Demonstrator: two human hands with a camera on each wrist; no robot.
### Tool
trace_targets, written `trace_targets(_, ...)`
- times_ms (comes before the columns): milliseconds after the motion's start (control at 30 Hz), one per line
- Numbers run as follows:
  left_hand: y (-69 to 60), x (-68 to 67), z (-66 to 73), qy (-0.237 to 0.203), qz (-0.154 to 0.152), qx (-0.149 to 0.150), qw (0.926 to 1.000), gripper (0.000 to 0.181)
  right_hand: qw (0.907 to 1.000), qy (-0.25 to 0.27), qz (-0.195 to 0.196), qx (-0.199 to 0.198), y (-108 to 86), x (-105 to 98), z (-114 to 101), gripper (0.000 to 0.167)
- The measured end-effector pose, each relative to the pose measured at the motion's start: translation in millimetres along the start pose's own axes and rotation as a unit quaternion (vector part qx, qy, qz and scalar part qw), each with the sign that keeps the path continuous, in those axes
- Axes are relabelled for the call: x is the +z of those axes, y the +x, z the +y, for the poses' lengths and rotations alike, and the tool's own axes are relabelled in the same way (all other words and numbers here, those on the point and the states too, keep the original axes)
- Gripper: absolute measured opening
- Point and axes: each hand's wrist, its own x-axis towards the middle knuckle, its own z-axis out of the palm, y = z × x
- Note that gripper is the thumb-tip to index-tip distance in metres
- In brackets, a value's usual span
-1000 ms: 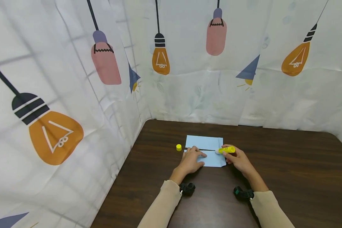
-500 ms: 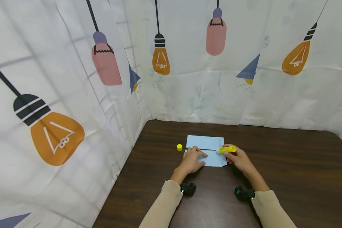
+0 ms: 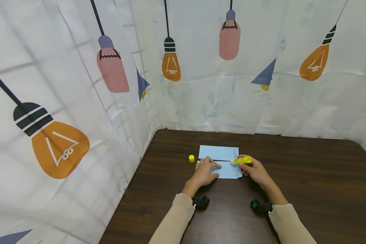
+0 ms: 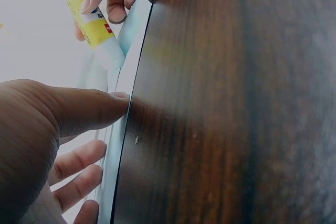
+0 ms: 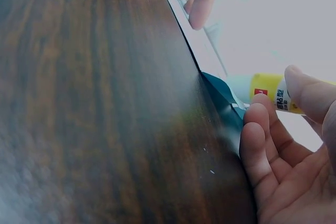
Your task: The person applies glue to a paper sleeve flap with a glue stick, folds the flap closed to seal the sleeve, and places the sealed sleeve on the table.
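Two light blue paper pieces lie one behind the other, a narrow gap between them: the far piece (image 3: pixel 216 152) and the near piece (image 3: pixel 228 172). My left hand (image 3: pixel 203 172) rests on the near piece's left part with fingers spread, pressing it down. In my right hand (image 3: pixel 256 172) is a yellow glue stick (image 3: pixel 244 160), pinched between thumb and fingers. Its pale tip touches the near piece by its far right edge. In the right wrist view the glue stick (image 5: pixel 268 90) meets the paper, whose near corner lifts a little. The yellow cap (image 3: pixel 191 158) stands left of the papers.
A dark wooden table (image 3: pixel 308 176) carries everything. Behind it and along its left side hangs a white curtain (image 3: pixel 201 98) printed with lamps. Black wrist devices sit on both wrists, the left one (image 3: pixel 201 202) and the right one (image 3: pixel 260 206).
The hands, papers and glue stick hold nearly the same places. Only a slight shift of the whole head view shows.
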Motion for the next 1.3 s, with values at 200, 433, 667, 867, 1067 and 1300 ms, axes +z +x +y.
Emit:
trace_targets(200, -0.3, -1.3, 0.3, -0.006, 0.0, 0.004, 1.0, 0.029, 1.0, -0.002, -0.003, 0.004, 1.8, -0.7, 3.8, 0.046)
trace_targets(433, -1.2, -1.0, -0.6, -0.012, -0.002, 0.0, 0.9999, 0.029, 0.9999, 0.001, -0.015, -0.004, 2.6, -0.8, 7.8, 0.046)
trace_targets(667, -1.5, -0.2, -1.5, -0.011, -0.003, -0.001, 0.9999, 0.029, 0.9997, 0.007, -0.023, -0.006, 2.2, -0.9, 5.6, 0.05)
trace_targets(867, 0.4, 0.2, -2.1, -0.004, -0.001, 0.004, 1.0, 0.029, 0.9998, -0.003, -0.017, -0.014, 0.6, -1.2, 4.4, 0.045)
trace_targets(1067, -0.3, 0.3, -3.6, -0.005, -0.001, 0.0, 1.0, 0.029, 0.9997, -0.006, -0.023, -0.008, 3.4, -0.7, 5.7, 0.049)
trace_targets(1300, -0.3, 2.2, -3.3, -0.007, 0.002, 0.013, 0.9999, 0.029, 0.9998, -0.007, -0.018, -0.008, 2.0, -3.0, 7.0, 0.047)
